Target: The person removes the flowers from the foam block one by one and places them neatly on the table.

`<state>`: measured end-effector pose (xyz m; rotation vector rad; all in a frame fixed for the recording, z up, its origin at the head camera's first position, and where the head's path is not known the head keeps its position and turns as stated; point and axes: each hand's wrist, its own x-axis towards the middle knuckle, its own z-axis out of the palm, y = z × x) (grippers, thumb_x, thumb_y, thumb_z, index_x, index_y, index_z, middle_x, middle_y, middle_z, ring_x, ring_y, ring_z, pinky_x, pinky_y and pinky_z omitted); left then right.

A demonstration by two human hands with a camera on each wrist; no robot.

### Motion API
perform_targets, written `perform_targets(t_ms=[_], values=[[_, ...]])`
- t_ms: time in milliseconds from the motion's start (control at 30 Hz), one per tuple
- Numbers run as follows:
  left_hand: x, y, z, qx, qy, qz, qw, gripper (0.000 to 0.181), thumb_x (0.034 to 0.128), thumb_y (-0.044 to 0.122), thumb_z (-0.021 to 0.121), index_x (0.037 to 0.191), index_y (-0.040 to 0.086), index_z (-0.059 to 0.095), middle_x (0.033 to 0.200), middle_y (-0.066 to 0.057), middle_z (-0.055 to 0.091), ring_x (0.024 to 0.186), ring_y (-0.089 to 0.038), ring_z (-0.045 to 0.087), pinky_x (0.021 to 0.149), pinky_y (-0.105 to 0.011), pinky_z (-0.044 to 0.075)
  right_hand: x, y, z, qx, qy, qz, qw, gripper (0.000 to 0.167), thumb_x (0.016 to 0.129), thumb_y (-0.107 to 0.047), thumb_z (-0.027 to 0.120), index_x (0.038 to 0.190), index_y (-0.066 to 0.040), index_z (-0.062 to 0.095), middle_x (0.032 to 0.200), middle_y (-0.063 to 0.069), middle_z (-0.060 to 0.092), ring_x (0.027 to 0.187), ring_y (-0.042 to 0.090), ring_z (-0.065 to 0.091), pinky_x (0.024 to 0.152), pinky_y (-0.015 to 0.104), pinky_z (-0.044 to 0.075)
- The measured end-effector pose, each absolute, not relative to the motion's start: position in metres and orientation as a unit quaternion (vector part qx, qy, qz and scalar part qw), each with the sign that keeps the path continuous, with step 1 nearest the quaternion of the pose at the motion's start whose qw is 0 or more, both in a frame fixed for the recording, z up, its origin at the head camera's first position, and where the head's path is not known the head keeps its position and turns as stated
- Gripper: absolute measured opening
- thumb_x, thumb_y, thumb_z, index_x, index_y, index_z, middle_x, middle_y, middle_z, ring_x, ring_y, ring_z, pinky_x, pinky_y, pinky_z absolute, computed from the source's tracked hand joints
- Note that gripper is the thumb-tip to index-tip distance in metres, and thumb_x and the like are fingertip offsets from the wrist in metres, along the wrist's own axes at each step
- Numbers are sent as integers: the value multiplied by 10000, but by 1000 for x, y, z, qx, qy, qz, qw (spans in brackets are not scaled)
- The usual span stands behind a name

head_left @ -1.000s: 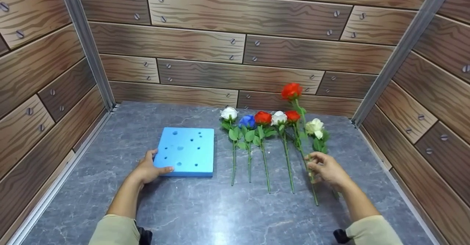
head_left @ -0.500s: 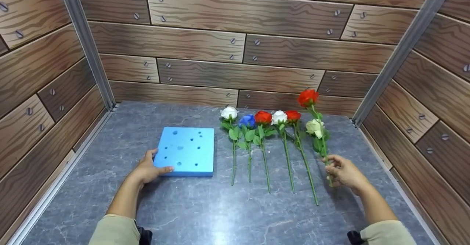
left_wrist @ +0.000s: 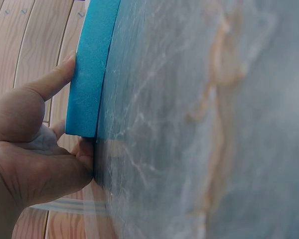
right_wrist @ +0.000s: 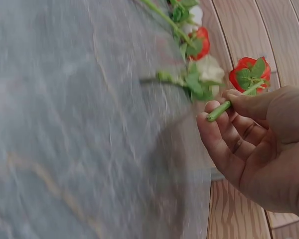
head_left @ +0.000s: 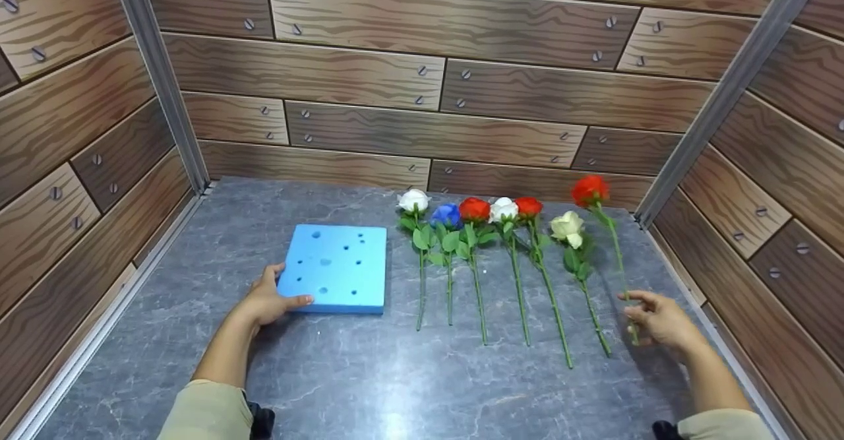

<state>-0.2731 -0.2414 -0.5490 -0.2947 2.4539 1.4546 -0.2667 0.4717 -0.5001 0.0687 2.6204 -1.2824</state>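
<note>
A light blue foam block [head_left: 339, 275] with several round holes in its top lies flat at the left of the table. My left hand [head_left: 267, 300] holds its near left corner, the thumb on the top edge; in the left wrist view the other fingers [left_wrist: 84, 154] are partly hidden beside the corner. At the right, my right hand [head_left: 659, 321] pinches an artificial red rose [head_left: 591, 191] low on its stem, between thumb and fingertips. The rose is upright and leans left. In the right wrist view the cut stem end [right_wrist: 218, 111] sticks out past the fingers.
Several artificial roses lie side by side on the grey marbled table [head_left: 369, 374]: a white one [head_left: 413, 200], a blue one [head_left: 446, 216], red ones [head_left: 475, 210], another white one and a cream one [head_left: 568, 229] nearest my right hand. Wood-patterned walls [head_left: 369, 70] enclose the back and sides.
My right hand has carried the red rose rightward, from above the lying red rose, past the cream one, to its right. My left hand has stayed on the foam block.
</note>
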Motion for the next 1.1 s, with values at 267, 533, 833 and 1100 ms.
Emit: perform_targets(t_ms=[267,533,833,1100], values=[[-273,-241,-547,-108,847,502,139,1145,948,389,854,1729,72,80,1754,-374,44,1629,-603,91,1300,-753,204,-260,498,-509,58,886,-441,129,526,1136,-117,550,1588,98,388,988,39,653,833,149,702,706,379,655],[-273,-241,-546,-106,850,496,142,1151,947,396,857,1730,74,77,1755,-378,40,1630,-603,90,1308,-740,201,-260,507,-516,89,875,-453,149,592,1121,-98,565,1601,130,306,947,-17,708,791,144,708,676,348,642],[-272,-241,-545,-100,851,496,143,1153,951,397,853,1731,70,69,1754,-382,38,1627,-611,85,1300,-750,210,-258,508,-519,106,897,-408,134,607,1105,-165,621,1578,130,382,1035,32,761,829,144,711,698,354,645],[-271,-242,-545,-101,847,500,148,1148,959,399,845,1736,87,59,1761,-372,26,1627,-612,76,1293,-754,224,-255,505,-524,101,916,-377,94,522,1071,-151,663,1475,145,514,824,6,718,715,146,672,605,334,621]])
